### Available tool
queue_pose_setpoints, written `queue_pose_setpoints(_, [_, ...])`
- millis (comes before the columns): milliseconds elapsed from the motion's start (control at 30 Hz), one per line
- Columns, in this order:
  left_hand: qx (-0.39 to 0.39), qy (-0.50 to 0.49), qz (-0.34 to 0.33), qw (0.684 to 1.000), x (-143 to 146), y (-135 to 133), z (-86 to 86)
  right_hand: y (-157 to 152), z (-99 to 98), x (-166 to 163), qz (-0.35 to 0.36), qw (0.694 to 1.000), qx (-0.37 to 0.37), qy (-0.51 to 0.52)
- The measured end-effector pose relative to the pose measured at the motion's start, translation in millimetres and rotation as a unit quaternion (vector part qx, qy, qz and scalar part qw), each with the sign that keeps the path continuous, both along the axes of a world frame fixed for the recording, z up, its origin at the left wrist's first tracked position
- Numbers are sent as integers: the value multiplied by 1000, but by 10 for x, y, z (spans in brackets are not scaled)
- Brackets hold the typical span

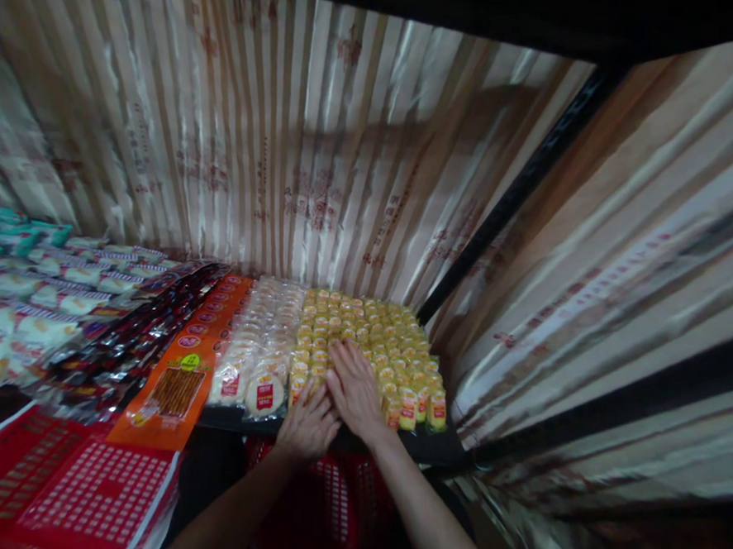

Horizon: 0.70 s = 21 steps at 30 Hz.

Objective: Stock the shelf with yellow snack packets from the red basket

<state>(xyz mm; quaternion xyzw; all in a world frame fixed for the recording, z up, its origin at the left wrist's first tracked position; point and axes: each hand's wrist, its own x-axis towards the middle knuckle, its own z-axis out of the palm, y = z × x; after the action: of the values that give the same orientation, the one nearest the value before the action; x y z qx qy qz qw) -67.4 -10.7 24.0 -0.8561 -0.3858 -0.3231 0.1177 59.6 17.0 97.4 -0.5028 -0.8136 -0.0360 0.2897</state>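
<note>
Rows of small yellow wrapped snack cakes (402, 355) cover the right end of a dark shelf (436, 448). My right hand (356, 395) lies on top of them, fingers stretched forward and close together. Beside it, my left hand (310, 423) rests at the front edge of the same rows, its fingers extended over the packs. The two hands touch or nearly touch at the thumbs. Neither visibly grips a pack, though whatever lies beneath the palms is hidden. To the left of the cakes stand rows of clear-wrapped round white crackers (265, 388).
Farther left are orange snack packs (175, 394), dark shiny packets (128, 347), white bags (22, 329) and green bags (16, 230). Red plastic baskets (100, 490) sit below the front edge. Printed plastic sheeting (315, 145) hangs behind, and a black post (511, 199) slants at right.
</note>
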Motion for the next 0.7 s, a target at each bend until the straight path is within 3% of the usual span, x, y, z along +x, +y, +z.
queue_pose_setpoints(133, [-33, -13, -10, 999, 14, 13, 13, 333, 39, -244, -3, 994, -71, -80])
queue_pose_setpoints(267, [-53, -22, -23, 998, 1, 14, 7, 465, -5, -331, -20, 988, -108, -106])
queue_pose_setpoints(500, [-39, -20, -18, 999, -11, 1, 19, 440, 63, -319, -7, 992, -80, -96])
queue_pose_setpoints(700, [-23, -20, -16, 999, -17, 7, -39, 218, 33, -287, 32, 997, -19, -67])
